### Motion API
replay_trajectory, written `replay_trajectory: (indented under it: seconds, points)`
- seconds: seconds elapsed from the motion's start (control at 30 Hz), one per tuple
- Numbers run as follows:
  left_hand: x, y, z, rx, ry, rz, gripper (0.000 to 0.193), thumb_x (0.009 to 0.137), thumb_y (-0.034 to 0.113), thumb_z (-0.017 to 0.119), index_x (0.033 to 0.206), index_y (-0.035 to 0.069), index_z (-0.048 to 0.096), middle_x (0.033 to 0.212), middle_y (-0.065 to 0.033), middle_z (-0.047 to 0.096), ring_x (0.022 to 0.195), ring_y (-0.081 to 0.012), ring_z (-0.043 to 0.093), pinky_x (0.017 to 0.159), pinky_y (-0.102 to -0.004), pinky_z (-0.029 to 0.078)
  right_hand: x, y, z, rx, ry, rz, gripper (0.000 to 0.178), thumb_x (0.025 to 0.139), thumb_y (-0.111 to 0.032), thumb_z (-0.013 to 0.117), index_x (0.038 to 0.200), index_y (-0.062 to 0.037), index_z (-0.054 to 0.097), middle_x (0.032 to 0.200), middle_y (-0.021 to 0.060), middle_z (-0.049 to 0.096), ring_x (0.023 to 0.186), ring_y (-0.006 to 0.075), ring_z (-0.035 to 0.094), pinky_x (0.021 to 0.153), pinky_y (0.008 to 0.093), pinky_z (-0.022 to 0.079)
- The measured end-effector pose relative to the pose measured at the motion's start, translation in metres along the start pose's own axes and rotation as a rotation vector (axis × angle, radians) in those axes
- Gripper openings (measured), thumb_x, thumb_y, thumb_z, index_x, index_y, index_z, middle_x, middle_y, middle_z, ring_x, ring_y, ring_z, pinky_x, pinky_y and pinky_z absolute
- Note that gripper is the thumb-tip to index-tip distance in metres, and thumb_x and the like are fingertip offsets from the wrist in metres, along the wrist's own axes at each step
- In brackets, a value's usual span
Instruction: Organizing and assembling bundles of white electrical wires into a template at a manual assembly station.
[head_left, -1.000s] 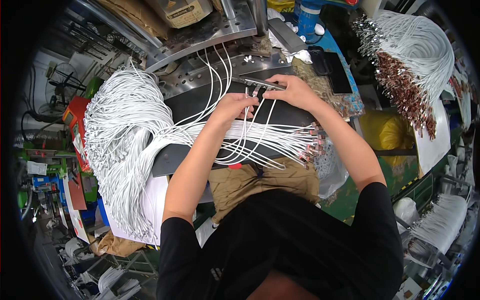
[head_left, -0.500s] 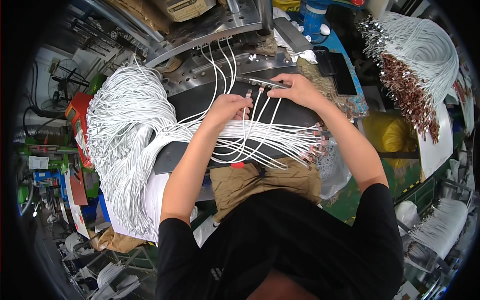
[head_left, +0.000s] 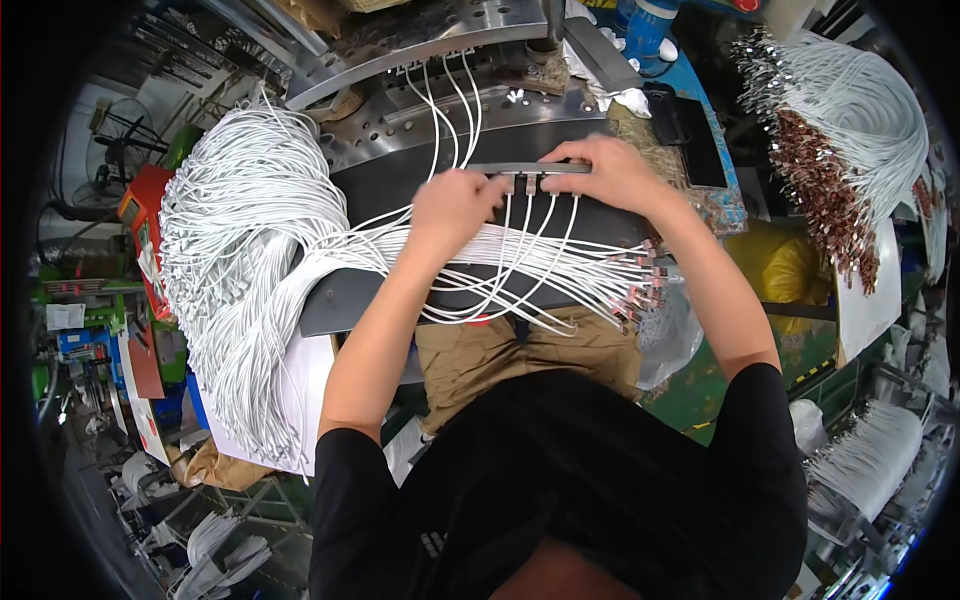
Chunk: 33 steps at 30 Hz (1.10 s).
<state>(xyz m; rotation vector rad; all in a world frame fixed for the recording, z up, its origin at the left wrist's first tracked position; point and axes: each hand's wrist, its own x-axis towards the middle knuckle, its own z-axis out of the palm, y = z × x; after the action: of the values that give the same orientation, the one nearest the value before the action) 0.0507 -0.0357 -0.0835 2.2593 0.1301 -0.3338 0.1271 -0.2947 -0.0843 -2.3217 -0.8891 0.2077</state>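
Centre frame, the slim metal bar (head_left: 530,168) lies crosswise, the right hand (head_left: 615,172) pinching its right end between thumb and fingers, apparently to steady it. At the bar's left end, the left hand (head_left: 455,208) curls in close, blurred; I can't tell whether the fingertips pinch anything. Four white cables (head_left: 527,225) run down from the bar, side by side, likely spaced by its slots. Left of frame, a big cable bundle (head_left: 250,190) spills over, its slack probably leaving the cables free to reach.

Black short-sleeved shirt (head_left: 600,470) with pale marks (head_left: 432,544), brown trousers (head_left: 580,352)
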Motion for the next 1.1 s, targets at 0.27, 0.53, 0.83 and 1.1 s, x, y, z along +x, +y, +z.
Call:
replay_trajectory:
  seconds: [0.27,0.53,0.83,1.1]
  points:
    - [0.050,0.010,-0.045,-0.929,0.216,-0.132,0.052,0.101,0.041,0.058,0.129,-0.003,0.055,0.099,-0.0129,0.070,0.078,-0.0189,0.065,0.071,-0.0294,0.049,0.151,0.042,0.033,-0.113,0.718,-0.273,0.027,0.094,-0.031,0.064,0.106,-0.0074,0.071,0.101,0.0135,0.066,0.104,0.0340,0.060,0.090,0.0439,0.048]
    - [0.016,0.008,-0.035,-0.926,0.053,-0.130,0.046,0.105,0.035,0.054,0.128,-0.005,0.056,0.077,0.0005,0.053,0.062,-0.0061,0.038,0.056,-0.0234,0.030,0.297,0.091,0.041,0.050,0.567,-0.237,0.030,0.095,-0.025,0.061,0.114,-0.0032,0.067,0.106,0.0148,0.067,0.105,0.0303,0.062,0.090,0.0414,0.049]
    - [-0.122,-0.013,-0.202,-0.041,1.119,0.463,0.032,0.105,0.020,0.045,0.091,0.004,0.068,0.077,-0.0027,0.059,0.072,-0.0135,0.056,0.070,-0.0291,0.043,0.280,0.083,0.039,0.088,0.624,-0.275,0.026,0.096,-0.020,0.061,0.113,-0.0013,0.066,0.106,0.0147,0.067,0.099,0.0281,0.062,0.085,0.0389,0.050]
    - [-0.128,-0.085,-0.158,0.266,0.996,-0.206,0.050,0.101,0.044,0.057,0.085,-0.002,0.070,0.068,-0.0088,0.062,0.060,-0.0193,0.050,0.059,-0.0379,0.042,0.124,0.016,0.031,-0.067,0.414,-0.158,0.026,0.094,-0.029,0.064,0.108,-0.0083,0.070,0.101,0.0136,0.066,0.101,0.0345,0.061,0.088,0.0441,0.049]
